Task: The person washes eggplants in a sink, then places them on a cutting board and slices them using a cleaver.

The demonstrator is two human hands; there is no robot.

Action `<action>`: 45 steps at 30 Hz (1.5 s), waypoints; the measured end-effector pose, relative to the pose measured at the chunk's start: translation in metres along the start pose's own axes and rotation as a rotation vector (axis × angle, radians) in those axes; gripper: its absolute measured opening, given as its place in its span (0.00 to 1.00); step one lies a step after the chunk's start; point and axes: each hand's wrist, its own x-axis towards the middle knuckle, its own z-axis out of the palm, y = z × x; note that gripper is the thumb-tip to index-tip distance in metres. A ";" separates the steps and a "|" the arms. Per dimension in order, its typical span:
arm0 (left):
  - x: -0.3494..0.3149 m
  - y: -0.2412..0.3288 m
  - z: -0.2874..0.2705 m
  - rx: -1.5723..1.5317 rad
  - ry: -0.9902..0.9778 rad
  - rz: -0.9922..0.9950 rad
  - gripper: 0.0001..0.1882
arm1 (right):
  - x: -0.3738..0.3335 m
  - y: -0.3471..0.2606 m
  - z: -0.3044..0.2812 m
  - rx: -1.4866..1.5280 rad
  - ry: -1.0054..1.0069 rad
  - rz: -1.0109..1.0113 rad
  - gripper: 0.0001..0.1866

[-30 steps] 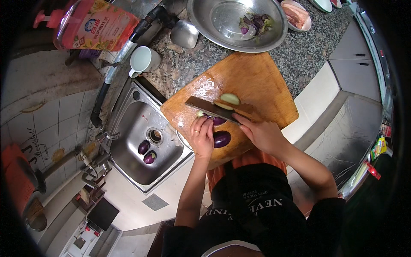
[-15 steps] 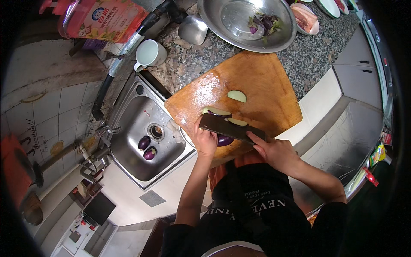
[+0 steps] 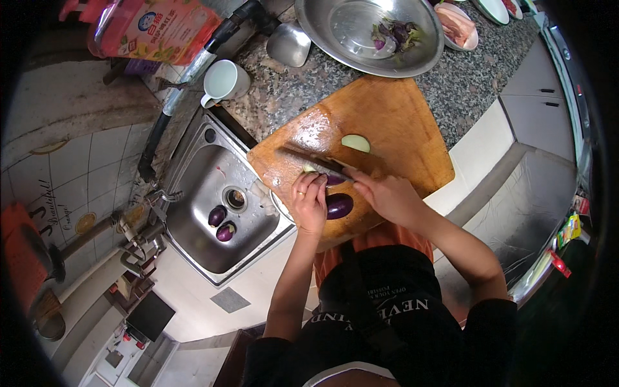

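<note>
My right hand (image 3: 385,198) is closed round the handle of a kitchen knife (image 3: 298,156), whose wide dark blade is turned nearly edge-on above the wooden cutting board (image 3: 403,122). Fingers bent, my left hand (image 3: 310,203) presses a cut purple eggplant piece (image 3: 334,180) against the board, close beside the blade. Part of that piece is hidden by the knife and my fingers. Nearer to me lies another purple eggplant (image 3: 339,206), its skin side up. A pale eggplant slice (image 3: 356,143) rests farther up the board.
Left of the board is a steel sink (image 3: 193,242) holding two small eggplants (image 3: 221,223). Beyond the board stand a steel basin (image 3: 332,48) with eggplant stem trimmings (image 3: 401,37), a white mug (image 3: 225,82), a metal spatula (image 3: 289,45) and a bowl of raw meat (image 3: 456,27).
The knife has gone from lying flat over the eggplant to nearly edge-on, farther up and left. The slice on its blade no longer shows there. My left fingers now curl over the eggplant piece.
</note>
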 end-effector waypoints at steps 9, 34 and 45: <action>-0.012 -0.011 0.003 0.039 0.008 -0.043 0.13 | -0.053 -0.011 -0.030 -0.078 -0.237 0.064 0.21; -0.006 -0.003 -0.002 -0.028 0.011 -0.043 0.09 | -0.025 -0.016 -0.022 0.034 -0.078 0.044 0.20; -0.014 -0.012 0.002 -0.040 0.020 -0.064 0.15 | -0.056 -0.016 -0.025 -0.136 -0.228 0.060 0.22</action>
